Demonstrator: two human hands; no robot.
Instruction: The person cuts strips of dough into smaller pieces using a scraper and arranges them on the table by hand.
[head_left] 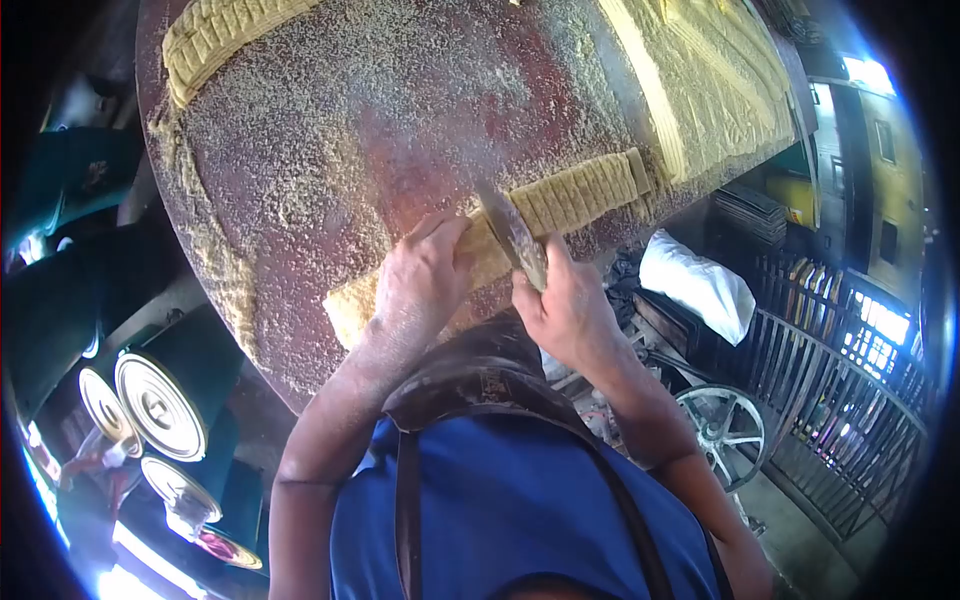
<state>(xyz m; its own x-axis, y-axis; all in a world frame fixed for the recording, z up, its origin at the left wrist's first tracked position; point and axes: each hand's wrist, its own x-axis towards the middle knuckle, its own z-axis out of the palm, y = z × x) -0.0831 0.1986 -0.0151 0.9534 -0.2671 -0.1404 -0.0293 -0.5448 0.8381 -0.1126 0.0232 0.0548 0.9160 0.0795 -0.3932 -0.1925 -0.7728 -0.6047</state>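
A long strip of pale yellow dough [490, 258] lies slantwise across the near side of the floury table. Its far right part is a row of narrow cut slices [580, 197]; the near left part is uncut. My left hand [425, 275] presses on the uncut part with its fingers curled over the top, just left of the blade. In my right hand [568, 305] is a knife [512, 232], its broad blade standing across the strip where slices and uncut dough meet. My right fingers wrap its handle end, which they partly hide.
A thick layered dough slab [715, 90] covers the table's right side. Another sliced strip [225, 42] lies at the upper left. Flour and crumbs coat the reddish tabletop [420, 170]. A white sack [697, 285] and a spoked wheel [722, 432] are off to the right.
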